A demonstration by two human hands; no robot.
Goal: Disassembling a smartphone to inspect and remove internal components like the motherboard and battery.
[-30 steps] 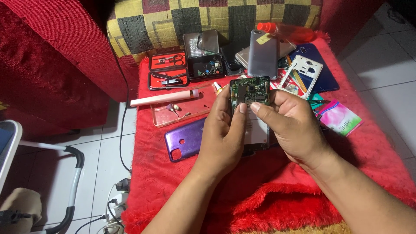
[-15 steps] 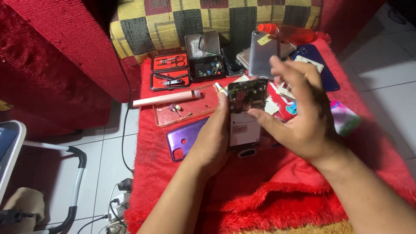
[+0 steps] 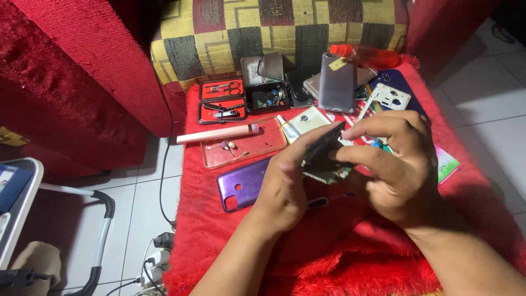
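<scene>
Purple phone case [image 3: 244,183] lay near-left on red cloth [image 3: 219,246]; grey phone [image 3: 337,82] w/ tool kit [image 3: 222,101] sat far (by checkered cushion [image 3: 230,33]).

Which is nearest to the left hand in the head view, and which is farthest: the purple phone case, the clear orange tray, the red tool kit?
1. purple phone case, just left of the left hand
2. clear orange tray, behind the case
3. red tool kit, farthest back, near the cushion
</scene>
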